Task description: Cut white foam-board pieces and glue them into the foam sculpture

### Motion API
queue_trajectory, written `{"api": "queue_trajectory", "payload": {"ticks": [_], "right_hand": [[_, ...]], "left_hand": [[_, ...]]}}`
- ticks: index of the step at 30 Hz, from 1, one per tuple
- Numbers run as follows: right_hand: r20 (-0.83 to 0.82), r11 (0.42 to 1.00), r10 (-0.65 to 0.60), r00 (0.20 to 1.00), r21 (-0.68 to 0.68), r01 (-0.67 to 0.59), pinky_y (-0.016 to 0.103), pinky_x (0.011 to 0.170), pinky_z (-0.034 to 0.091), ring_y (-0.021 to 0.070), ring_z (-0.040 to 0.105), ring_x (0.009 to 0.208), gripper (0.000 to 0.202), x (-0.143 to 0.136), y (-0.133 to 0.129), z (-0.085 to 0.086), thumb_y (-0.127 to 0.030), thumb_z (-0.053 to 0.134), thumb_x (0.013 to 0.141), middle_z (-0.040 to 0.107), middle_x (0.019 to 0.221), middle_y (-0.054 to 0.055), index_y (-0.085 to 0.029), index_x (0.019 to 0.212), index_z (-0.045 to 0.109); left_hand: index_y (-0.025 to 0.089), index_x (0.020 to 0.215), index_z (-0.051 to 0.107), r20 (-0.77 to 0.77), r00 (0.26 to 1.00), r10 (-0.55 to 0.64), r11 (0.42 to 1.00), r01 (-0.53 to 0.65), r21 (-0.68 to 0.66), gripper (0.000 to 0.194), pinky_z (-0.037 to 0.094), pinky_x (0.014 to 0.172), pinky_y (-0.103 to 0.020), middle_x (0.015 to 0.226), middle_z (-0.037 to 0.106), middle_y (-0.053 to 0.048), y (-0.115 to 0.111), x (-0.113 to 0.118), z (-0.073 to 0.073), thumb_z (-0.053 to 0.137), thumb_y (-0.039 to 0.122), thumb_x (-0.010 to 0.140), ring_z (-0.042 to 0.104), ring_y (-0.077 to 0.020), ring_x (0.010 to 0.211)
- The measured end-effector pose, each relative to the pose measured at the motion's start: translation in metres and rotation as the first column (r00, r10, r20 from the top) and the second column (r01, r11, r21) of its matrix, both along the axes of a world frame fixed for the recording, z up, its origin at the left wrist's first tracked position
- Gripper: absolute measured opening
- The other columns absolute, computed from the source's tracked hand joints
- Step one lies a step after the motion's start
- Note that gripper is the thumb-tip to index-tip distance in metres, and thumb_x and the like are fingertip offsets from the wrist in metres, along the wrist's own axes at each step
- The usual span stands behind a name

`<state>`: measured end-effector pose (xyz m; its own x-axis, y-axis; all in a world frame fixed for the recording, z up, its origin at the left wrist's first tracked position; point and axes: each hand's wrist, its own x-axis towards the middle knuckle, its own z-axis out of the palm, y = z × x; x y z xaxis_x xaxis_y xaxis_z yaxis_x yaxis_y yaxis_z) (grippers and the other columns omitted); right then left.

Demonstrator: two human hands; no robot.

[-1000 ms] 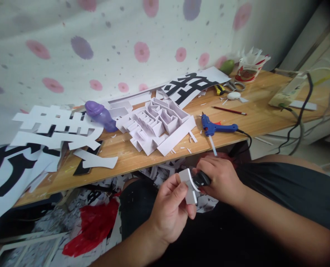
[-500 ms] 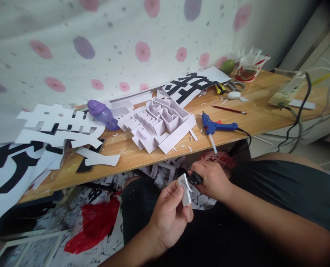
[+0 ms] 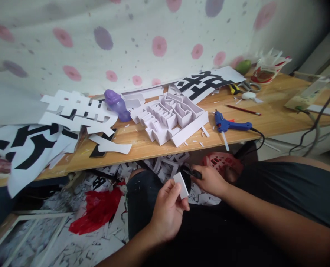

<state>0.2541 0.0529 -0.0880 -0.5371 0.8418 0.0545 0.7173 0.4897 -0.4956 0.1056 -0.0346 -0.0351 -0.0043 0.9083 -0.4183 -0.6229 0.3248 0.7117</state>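
My left hand pinches a small flat white foam-board piece between thumb and fingers, above my lap. To its right, my right hand is closed round a black-handled cutting tool. Its blade is hard to make out against the dark background. The tool is apart from the white piece. On the table ahead stands a white raised-wall character built from strips. A blue glue gun lies to its right, with a white glue stick showing.
White cut-out characters and printed sheets pile up on the left. A purple bottle leans beside them. Along the back right are scissors, a pencil and a tub. Scraps and a red bag cover the floor.
My right hand has drawn the tool away from the white piece. The curling sliver on that piece no longer shows, and its flat face is turned up. The view has shifted left.
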Motion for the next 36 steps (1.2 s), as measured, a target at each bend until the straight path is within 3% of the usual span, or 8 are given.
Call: {"api": "queue_trajectory", "payload": {"ticks": [4,7,14,21,25,30,34,36], "right_hand": [[-0.121,0.985,0.147,0.982,0.106,-0.134,0.018,0.056,0.030,0.0098,0.050,0.058,0.011,0.001,-0.012,0.020,-0.020,0.051,0.076,0.053,0.062,-0.001,-0.016,0.067,0.047],[-0.184,0.966,0.210,0.960,0.188,-0.175,0.019,0.055,0.028,0.0102,0.046,0.056,0.012,-0.001,-0.015,0.026,-0.021,0.047,0.076,0.050,0.060,0.000,-0.016,0.065,0.046],[-0.240,0.954,0.180,0.954,0.278,-0.110,0.022,0.054,0.026,0.0105,0.044,0.054,0.015,-0.002,-0.012,0.026,-0.019,0.044,0.079,0.049,0.058,0.000,-0.015,0.065,0.046],[-0.206,0.960,0.131,0.970,0.269,-0.072,0.022,0.054,0.026,0.0111,0.046,0.054,0.012,0.000,-0.006,0.017,-0.019,0.046,0.077,0.051,0.060,0.000,-0.016,0.066,0.049],[-0.159,0.976,0.086,0.984,0.213,-0.051,0.022,0.055,0.027,0.0117,0.049,0.057,0.009,0.000,-0.004,0.012,-0.020,0.049,0.075,0.053,0.060,0.000,-0.015,0.068,0.051],[-0.071,0.999,0.025,0.997,0.043,-0.022,0.021,0.055,0.029,0.0127,0.054,0.060,0.005,-0.005,0.001,0.001,-0.020,0.055,0.073,0.057,0.063,0.001,-0.016,0.070,0.054],[-0.021,0.991,-0.056,0.998,-0.124,0.053,0.020,0.055,0.032,0.0141,0.056,0.060,0.004,-0.011,0.009,-0.018,-0.017,0.053,0.073,0.059,0.065,0.003,-0.016,0.072,0.056],[-0.051,0.977,-0.053,0.997,-0.209,0.041,0.019,0.055,0.034,0.0133,0.057,0.060,0.003,-0.013,0.012,-0.026,-0.016,0.054,0.072,0.060,0.065,0.002,-0.016,0.071,0.057]], "left_hand": [[0.014,0.071,0.048,-0.002,1.000,-0.008,1.000,0.008,0.019,0.021,0.036,0.044,-0.017,0.055,0.048,0.005,0.002,-0.001,0.002,0.062,0.027,0.080,0.045,-0.0055,0.045],[0.014,0.071,0.048,0.039,0.999,-0.023,1.000,0.023,0.005,0.020,0.035,0.043,-0.017,0.055,0.049,0.006,0.004,-0.001,0.004,0.063,0.026,0.078,0.045,-0.0048,0.044],[0.014,0.071,0.049,0.096,0.994,-0.058,0.998,0.060,-0.020,0.025,0.032,0.041,-0.015,0.050,0.048,0.005,0.007,0.004,0.009,0.069,0.030,0.073,0.044,-0.0046,0.042],[0.015,0.070,0.048,0.095,0.991,-0.094,0.995,0.097,-0.028,0.026,0.031,0.041,-0.016,0.053,0.048,0.004,0.007,0.008,0.003,0.068,0.031,0.073,0.042,-0.0042,0.042],[0.015,0.069,0.046,0.097,0.990,-0.105,0.993,0.109,-0.035,0.028,0.031,0.040,-0.015,0.053,0.047,0.005,0.007,0.009,0.001,0.067,0.032,0.074,0.041,-0.0038,0.041],[0.015,0.069,0.045,0.126,0.989,-0.074,0.991,0.087,-0.100,0.032,0.031,0.040,-0.013,0.053,0.047,0.006,0.004,0.011,-0.005,0.072,0.031,0.069,0.042,-0.0026,0.041],[0.014,0.069,0.048,0.090,0.977,-0.194,0.981,0.194,0.008,0.030,0.033,0.036,-0.015,0.049,0.049,0.004,-0.001,0.012,-0.009,0.067,0.037,0.073,0.042,-0.0045,0.036],[0.015,0.068,0.048,0.060,0.983,-0.171,0.985,0.170,0.019,0.029,0.035,0.036,-0.016,0.049,0.048,0.005,-0.001,0.011,-0.008,0.067,0.036,0.073,0.042,-0.0050,0.036]]}}
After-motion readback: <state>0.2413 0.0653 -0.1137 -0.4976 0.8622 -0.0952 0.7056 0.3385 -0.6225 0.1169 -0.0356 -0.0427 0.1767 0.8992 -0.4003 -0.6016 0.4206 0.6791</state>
